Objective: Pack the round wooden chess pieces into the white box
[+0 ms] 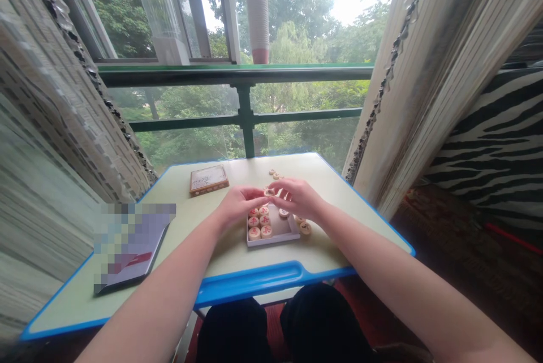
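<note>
One round piece (269,192) is pinched between the left hand (240,203) and right hand (302,198), near the white box (274,242) holding red-marked pieces (265,220).

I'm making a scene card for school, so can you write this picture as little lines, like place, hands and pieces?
place: pale table by a window
left hand: at a round piece
right hand: at the same piece; grip unclear
white tray: red-marked pieces on the left
right of tray: black-marked piece
table's far left: patterned box
</note>
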Demonstrator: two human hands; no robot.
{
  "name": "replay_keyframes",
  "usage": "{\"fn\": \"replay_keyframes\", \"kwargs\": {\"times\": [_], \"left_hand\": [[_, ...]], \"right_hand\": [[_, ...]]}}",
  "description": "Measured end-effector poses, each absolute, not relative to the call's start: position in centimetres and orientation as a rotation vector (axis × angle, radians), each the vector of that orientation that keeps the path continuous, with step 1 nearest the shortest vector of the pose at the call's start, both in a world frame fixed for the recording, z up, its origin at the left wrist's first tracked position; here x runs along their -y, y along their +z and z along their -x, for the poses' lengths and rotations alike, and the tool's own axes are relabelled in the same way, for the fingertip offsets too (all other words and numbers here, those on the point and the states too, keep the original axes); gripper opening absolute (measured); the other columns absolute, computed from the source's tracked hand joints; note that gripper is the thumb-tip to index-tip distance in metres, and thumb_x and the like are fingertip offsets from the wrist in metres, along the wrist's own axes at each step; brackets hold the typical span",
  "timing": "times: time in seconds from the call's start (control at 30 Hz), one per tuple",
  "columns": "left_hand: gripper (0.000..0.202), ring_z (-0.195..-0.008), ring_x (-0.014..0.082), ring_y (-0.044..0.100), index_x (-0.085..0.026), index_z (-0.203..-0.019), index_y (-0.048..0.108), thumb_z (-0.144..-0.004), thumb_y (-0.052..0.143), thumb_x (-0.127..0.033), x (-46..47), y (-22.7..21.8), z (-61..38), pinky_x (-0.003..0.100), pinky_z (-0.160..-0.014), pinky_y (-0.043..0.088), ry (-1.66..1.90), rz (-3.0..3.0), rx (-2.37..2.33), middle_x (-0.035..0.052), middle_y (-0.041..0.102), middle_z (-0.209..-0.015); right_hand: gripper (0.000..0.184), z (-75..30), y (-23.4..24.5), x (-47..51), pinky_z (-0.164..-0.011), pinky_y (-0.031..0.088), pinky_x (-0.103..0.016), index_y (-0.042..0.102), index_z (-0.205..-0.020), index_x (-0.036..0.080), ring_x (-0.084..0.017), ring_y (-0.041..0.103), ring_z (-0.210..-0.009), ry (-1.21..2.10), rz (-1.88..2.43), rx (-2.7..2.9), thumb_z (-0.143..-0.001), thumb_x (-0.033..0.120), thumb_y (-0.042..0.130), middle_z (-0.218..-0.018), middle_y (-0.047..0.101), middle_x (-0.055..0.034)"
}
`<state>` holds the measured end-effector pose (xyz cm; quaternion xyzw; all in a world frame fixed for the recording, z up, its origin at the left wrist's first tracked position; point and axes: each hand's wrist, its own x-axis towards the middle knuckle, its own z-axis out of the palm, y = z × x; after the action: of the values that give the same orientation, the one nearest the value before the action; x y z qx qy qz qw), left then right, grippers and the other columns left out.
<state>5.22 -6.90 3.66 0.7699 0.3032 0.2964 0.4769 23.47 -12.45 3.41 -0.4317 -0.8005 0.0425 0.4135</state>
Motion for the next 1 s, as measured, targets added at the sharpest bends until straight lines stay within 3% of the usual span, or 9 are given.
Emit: {"fn": "replay_keyframes", "kwargs": {"times": [0.3,0.43,0.6,1.0], "left_hand": [[0.035,-0.079,0.0201,0.062,-0.013,-0.091,0.068,-0.063,0.067,-0.034,7.1,3.8,-5.1,0.032,-0.072,0.048,0.7,-1.853,-0.741,0.0085,0.069,-0.086],[0.029,-0.076,0.0184,0.062,-0.013,-0.086,0.068,-0.064,0.06,-0.029,5.7,3.2,-4.8,0.029,-0.072,0.046,0.939,-1.83,-0.92,0.0071,0.07,-0.079],[0.026,-0.062,0.0156,0.056,-0.014,-0.076,0.068,-0.063,0.053,-0.03,3.3,2.0,-3.8,0.026,-0.059,0.042,1.133,-1.811,-1.17,0.0044,0.067,-0.067],[0.023,-0.063,0.0164,0.058,-0.016,-0.066,0.067,-0.062,0.05,-0.03,2.1,0.7,-3.6,0.027,-0.061,0.042,1.099,-1.929,-1.303,0.0027,0.066,-0.062]], "right_hand": [[0.02,-24.1,3.7,12.2,-0.059,0.046,-0.022,0.065,-0.087,0.016,-0.009,0.054,-0.058,0.148,1.156,2.005,-0.075,0.032,0.062,-0.076,0.063,-0.0035],[0.019,-25.3,4.8,12.5,-0.058,0.04,-0.021,0.067,-0.082,0.017,-0.009,0.049,-0.061,0.195,1.343,2.138,-0.07,0.031,0.065,-0.073,0.059,-0.0016],[0.022,-26.0,5.7,13.1,-0.055,0.034,-0.02,0.069,-0.085,0.021,-0.01,0.045,-0.061,0.298,1.554,2.238,-0.065,0.031,0.067,-0.067,0.055,0.0012],[0.022,-25.4,5.7,13.7,-0.055,0.035,-0.023,0.072,-0.087,0.027,-0.014,0.056,-0.065,0.09,1.657,2.332,-0.067,0.032,0.065,-0.078,0.068,-0.0014]]}}
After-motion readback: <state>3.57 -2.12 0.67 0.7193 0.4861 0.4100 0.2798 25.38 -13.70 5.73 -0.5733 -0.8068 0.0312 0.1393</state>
